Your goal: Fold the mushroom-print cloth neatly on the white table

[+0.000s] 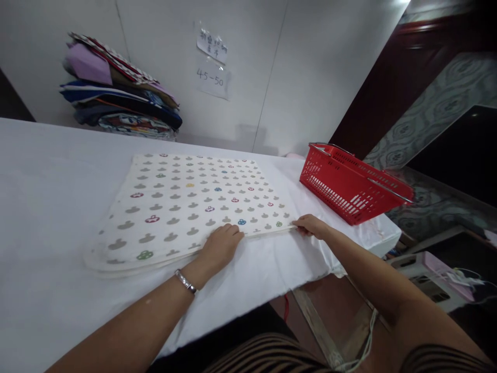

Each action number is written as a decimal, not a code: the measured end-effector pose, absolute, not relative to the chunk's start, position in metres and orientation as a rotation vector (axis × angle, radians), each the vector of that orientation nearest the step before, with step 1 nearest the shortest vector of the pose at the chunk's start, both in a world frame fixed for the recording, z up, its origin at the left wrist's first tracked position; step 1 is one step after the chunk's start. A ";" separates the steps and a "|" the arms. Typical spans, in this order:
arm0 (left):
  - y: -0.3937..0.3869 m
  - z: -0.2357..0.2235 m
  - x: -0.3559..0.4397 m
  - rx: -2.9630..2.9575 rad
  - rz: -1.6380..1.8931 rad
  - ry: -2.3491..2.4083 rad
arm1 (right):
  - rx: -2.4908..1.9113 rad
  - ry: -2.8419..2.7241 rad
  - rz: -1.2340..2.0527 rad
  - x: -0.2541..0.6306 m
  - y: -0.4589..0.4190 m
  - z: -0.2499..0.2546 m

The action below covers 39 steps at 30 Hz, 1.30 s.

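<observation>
One each of patterned cloth point(202, 202), red basket point(334, 178) and fabric stack point(124, 93); two paper signs point(212, 46). Lies flat, layered, cream with gray and colored motifs, on white-covered table point(42, 207). Pinched at near right corner by right hand point(309, 226); covered at near edge by left hand point(220, 248), fingers together, grip undetermined.

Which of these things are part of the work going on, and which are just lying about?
In the work:
- patterned cloth, with the left hand and right hand at its near edge
- white-covered table beneath

Apparently just lying about:
- red basket
- pile of folded fabrics
</observation>
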<state>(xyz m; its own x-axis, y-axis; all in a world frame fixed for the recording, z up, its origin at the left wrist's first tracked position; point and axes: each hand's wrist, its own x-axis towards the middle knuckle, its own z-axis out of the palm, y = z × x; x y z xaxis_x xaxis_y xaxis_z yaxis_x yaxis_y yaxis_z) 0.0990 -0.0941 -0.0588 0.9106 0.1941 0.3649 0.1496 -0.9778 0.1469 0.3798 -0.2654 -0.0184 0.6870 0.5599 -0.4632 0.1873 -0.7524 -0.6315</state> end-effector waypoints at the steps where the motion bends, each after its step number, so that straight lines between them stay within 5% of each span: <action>1: -0.094 -0.059 0.099 2.955 0.583 0.266 | -2.358 -0.563 0.912 0.380 -0.266 -0.018; 22: -0.097 -0.063 0.094 2.920 0.508 0.341 | -2.489 -0.694 0.912 0.368 -0.251 -0.024; 32: -0.097 -0.062 0.093 2.861 0.530 0.337 | -1.965 -0.368 1.030 0.374 -0.270 -0.031; 39: -0.097 -0.063 0.092 2.846 0.528 0.342 | -2.208 -0.693 0.720 0.378 -0.274 -0.044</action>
